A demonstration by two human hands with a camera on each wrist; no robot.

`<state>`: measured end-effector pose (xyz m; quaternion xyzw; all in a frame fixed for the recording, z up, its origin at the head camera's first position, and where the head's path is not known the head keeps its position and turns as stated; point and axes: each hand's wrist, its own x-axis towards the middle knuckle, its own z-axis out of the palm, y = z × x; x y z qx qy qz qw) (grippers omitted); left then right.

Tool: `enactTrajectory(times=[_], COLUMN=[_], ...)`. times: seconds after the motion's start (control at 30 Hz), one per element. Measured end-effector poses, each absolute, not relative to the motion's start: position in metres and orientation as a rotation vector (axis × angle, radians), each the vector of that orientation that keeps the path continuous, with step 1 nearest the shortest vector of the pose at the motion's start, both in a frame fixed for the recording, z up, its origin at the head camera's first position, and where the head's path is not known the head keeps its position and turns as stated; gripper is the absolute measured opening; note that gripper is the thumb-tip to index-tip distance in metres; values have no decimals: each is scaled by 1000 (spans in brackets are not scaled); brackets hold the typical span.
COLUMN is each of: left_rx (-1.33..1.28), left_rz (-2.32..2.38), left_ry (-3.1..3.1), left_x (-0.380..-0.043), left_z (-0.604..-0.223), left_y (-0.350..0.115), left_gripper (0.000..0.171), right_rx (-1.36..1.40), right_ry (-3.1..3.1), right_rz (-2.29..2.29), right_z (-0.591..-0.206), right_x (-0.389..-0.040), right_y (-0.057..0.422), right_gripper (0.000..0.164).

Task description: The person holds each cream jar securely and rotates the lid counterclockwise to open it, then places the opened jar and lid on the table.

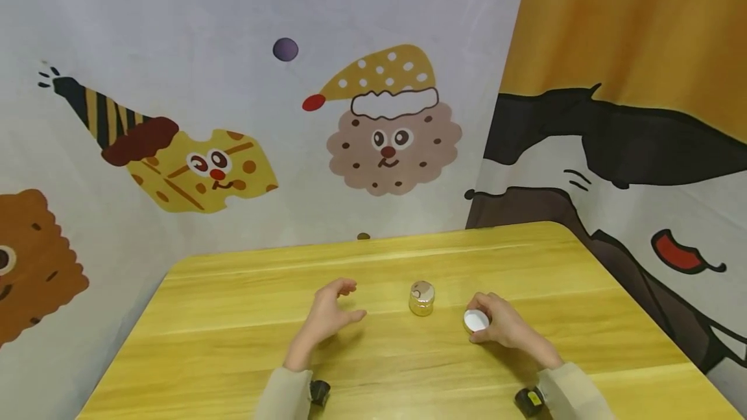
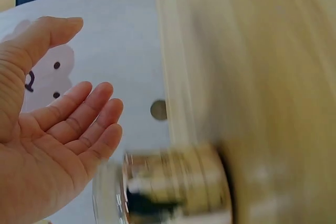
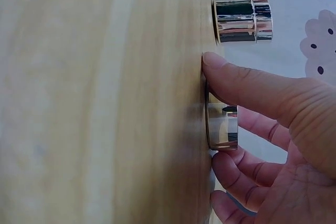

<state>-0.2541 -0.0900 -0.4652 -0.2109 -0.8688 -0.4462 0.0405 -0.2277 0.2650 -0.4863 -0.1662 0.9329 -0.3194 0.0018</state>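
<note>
My right hand [image 1: 503, 324] pinches a shallow round lid [image 1: 476, 321] between thumb and fingers at the table surface. The lid has a shiny gold side [image 3: 223, 124], and its white face is up. To its left, a small gold jar [image 1: 421, 298] stands upright with a reflective top; neither hand touches it. The left hand [image 1: 328, 314] hovers left of the jar, thumb apart from loosely bent fingers, holding nothing. In the left wrist view the jar [image 2: 176, 187] is blurred and partly cut off, below that hand [image 2: 58, 135].
Beneath everything is a yellow wood-grain table [image 1: 233, 342]. Behind its far edge hangs a white cloth [image 1: 233, 70] printed with cartoon food. A yellow, black and white printed cloth [image 1: 642, 167] borders the right side. Each wrist wears a small black device.
</note>
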Motion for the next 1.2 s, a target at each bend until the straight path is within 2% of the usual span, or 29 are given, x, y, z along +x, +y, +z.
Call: enactTrajectory(times=[0.87,1.2], left_rx=[-727,-794], left_rz=[-1412,-1301], left_ry=[-2778,-2808], left_x=[-271,-279], left_z=[-472,-475], left_y=[-3,15], left_gripper=[53,45], right_rx=[-529,-519], right_ry=[2906,2916], right_rz=[-1024,-1021], right_z=[-489,-489], right_x=[-228,-228], right_y=[265,266], right_gripper=[44,45])
